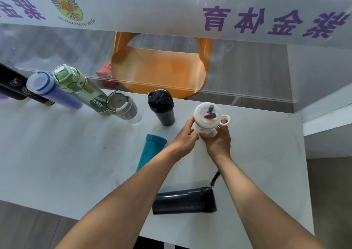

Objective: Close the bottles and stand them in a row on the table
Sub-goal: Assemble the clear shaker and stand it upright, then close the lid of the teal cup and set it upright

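White table [57,163] beside glass: both hands, left hand [185,135] and right hand [219,141], grasp the white bottle [206,119] (lid on) just right of the upright black tumbler [162,106].

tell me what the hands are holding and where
Both hold the white bottle: left hand on its side below the lid, right hand around its lower body.

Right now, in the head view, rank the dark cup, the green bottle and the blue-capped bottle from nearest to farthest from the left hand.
1. Dark cup, standing just up and left of the left hand.
2. Green bottle, further left in the row.
3. Blue-capped bottle, left again, beside the green one.
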The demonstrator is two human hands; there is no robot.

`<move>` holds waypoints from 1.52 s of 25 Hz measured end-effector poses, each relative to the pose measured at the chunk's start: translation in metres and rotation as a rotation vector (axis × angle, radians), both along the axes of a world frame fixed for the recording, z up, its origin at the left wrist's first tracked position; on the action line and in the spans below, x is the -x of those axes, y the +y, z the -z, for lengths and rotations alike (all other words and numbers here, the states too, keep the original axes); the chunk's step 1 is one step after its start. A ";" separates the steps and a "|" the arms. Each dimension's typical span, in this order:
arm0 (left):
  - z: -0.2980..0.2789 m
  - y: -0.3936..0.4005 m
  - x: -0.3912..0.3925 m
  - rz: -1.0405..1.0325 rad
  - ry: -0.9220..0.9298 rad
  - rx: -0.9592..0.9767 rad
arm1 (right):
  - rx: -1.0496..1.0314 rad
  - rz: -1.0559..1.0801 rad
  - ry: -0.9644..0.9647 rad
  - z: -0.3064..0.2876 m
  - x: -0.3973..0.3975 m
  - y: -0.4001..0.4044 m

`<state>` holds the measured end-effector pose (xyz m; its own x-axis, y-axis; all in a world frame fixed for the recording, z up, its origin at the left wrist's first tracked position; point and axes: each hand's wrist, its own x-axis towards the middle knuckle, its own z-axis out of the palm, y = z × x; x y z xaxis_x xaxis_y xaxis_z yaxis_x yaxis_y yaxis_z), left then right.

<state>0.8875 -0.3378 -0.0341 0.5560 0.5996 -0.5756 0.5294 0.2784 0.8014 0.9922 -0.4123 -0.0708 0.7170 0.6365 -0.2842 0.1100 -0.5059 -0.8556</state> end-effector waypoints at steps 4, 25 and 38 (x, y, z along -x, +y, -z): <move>0.001 0.003 0.002 0.026 -0.012 -0.011 | 0.001 0.019 0.003 0.000 0.001 0.001; -0.013 -0.021 0.169 0.096 0.243 -0.248 | 0.216 0.094 0.078 -0.073 0.133 -0.072; -0.078 -0.088 0.029 0.402 -0.057 -0.405 | -0.103 0.386 0.356 -0.089 0.032 -0.114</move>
<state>0.8581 -0.4256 0.0438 0.8090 0.5016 -0.3063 0.4833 -0.2712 0.8324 0.9604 -0.5265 0.0184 0.7747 0.3832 -0.5029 -0.3738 -0.3640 -0.8531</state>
